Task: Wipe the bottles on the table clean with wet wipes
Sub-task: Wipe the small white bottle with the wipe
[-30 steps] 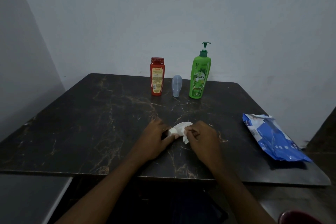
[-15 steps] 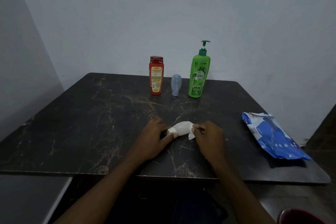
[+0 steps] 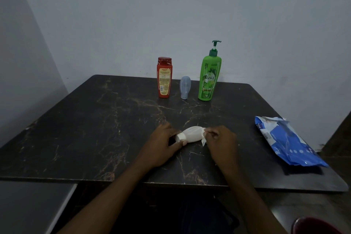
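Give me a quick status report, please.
Left hand grips white bottle at cap end; right hand pinches wipe at its base. Bottle lies on table. Nothing blocking.

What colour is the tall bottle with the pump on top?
Green pump bottle, with a darker green pump; seen in the head view.

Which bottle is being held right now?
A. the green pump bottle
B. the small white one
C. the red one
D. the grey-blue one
B: the white bottle lies on its side on the table, left hand gripping its cap end, right hand pinching a wipe at its other end; the red bottle, grey-blue bottle and green bottle stand at the back.
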The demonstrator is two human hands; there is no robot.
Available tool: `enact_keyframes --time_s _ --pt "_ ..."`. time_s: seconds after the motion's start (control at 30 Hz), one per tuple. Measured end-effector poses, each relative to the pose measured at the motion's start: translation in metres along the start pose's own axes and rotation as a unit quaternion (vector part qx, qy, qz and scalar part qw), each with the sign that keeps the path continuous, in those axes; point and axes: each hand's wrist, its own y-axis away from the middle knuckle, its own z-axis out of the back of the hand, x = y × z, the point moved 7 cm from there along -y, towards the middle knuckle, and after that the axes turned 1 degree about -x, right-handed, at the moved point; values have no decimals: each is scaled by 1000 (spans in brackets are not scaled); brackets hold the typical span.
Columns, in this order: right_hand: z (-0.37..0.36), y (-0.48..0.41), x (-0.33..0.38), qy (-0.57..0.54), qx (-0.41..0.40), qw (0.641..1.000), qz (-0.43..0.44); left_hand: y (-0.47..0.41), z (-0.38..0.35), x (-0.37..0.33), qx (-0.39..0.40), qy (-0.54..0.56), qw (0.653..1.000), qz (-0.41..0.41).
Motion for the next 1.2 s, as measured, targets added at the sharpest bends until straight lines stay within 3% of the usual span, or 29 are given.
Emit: enact_keyframes --time_s 0.23,0.3,0.5,0.63,0.77,1.03,1.2 --pt "-10 15 35 -14 109 982 156 -1 0 -1 -4 -3 1000 -4" --pt "-11 13 33 -11 104 984 143 -1 0 -1 -1 1 1000 -3" --pt "1 0 2 -4 10 1000 -27 -1 1 -1 1 10 1000 -2" --pt "-9 6 16 65 60 994 62 -1 0 -1 4 5 1000 -9" --pt "-17 19 35 -1 124 982 143 -1 0 -3 0 4 1000 -23" --pt "3 2 6 40 11 999 -9 -2 -1 -1 5 9 1000 -13" --pt "-2 9 28 46 36 998 39 -1 -2 -2 -2 3 1000 -11"
